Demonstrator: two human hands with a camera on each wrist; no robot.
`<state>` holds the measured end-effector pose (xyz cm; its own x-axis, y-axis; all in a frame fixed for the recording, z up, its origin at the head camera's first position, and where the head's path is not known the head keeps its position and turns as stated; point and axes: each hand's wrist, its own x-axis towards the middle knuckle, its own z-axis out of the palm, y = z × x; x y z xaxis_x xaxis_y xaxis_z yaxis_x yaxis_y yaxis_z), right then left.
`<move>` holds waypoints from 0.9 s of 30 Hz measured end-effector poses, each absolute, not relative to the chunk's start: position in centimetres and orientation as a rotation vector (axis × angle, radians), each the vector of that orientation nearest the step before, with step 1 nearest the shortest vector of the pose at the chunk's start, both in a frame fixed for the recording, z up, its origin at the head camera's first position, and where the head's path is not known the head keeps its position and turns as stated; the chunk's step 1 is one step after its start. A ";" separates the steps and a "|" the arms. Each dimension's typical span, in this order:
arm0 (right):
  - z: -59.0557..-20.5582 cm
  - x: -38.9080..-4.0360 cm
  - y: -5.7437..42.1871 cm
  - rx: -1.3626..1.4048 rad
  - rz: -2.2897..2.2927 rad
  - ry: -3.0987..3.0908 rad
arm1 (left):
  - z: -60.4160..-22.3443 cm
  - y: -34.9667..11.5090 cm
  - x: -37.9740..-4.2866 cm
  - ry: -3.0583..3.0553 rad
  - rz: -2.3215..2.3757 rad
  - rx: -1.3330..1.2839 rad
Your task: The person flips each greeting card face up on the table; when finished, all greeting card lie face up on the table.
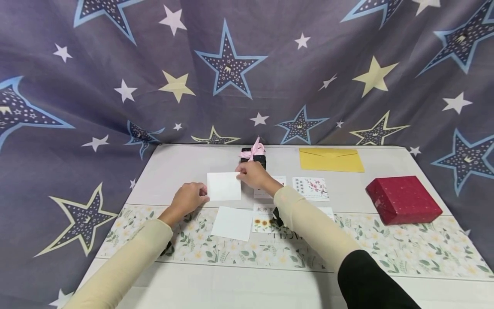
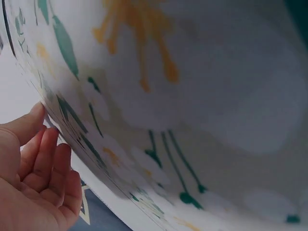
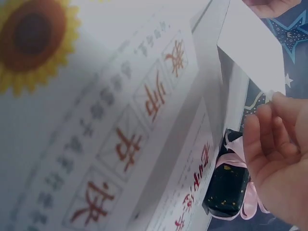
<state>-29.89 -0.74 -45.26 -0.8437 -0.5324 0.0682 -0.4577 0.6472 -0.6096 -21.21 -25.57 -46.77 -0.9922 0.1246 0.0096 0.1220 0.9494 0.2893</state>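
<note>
Both hands hold a blank white square card [image 1: 224, 186] between them, raised at a slant in the right wrist view. My left hand [image 1: 188, 197] pinches its lower left edge. At the upper right corner, the thumb and fingertips of my right hand [image 1: 254, 174] pinch it. Another white card [image 1: 233, 223] lies just below on the table. To its right is a card with sunflowers [image 1: 263, 218] and orange Chinese characters, partly beneath my right forearm. A card with red characters [image 3: 195, 178] lies beyond that one, and a card with pink blossoms [image 1: 311, 189] further right.
A black gift box [image 1: 260, 160] with a pink ribbon stands behind my right hand. The yellow envelope [image 1: 332, 160] lies along the back edge. A dark red box [image 1: 405, 199] sits at the right. Star-patterned cloth [image 1: 270, 103] hangs behind the table.
</note>
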 end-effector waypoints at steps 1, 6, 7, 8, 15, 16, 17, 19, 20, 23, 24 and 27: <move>-45.2 -29.9 -0.6 -0.837 -0.980 2.741 | -46.8 -25.5 -21.3 3.095 0.474 0.192; -45.0 -30.0 0.3 -0.866 -1.078 2.685 | -46.8 -25.5 -21.8 3.088 0.573 0.156; -44.9 -29.9 0.5 -0.865 -1.105 2.658 | -46.8 -25.5 -21.9 3.087 0.589 0.147; -44.8 -29.9 0.6 -0.857 -1.135 2.626 | -46.7 -25.5 -22.0 3.084 0.606 0.137; -44.5 -29.5 1.2 -0.771 -1.303 2.369 | -46.3 -25.2 -22.3 3.087 0.657 0.081; -44.4 -29.4 1.2 -0.756 -1.319 2.340 | -46.3 -25.1 -22.3 3.088 0.659 0.071; -44.4 -29.3 1.2 -0.742 -1.333 2.318 | -46.3 -25.1 -22.4 3.088 0.668 0.069; -44.3 -29.2 1.2 -0.721 -1.344 2.294 | -46.3 -25.1 -22.5 3.088 0.688 0.069; -44.3 -29.1 1.2 -0.714 -1.345 2.287 | -46.3 -25.1 -22.5 3.084 0.710 0.066; -44.2 -28.9 1.3 -0.709 -1.340 2.279 | -46.3 -25.2 -22.7 3.077 0.774 0.075; -44.2 -28.8 1.4 -0.715 -1.336 2.278 | -46.3 -25.3 -22.8 3.074 0.799 0.074; -44.2 -28.6 1.6 -0.759 -1.310 2.289 | -46.3 -25.7 -23.1 3.049 0.871 0.069</move>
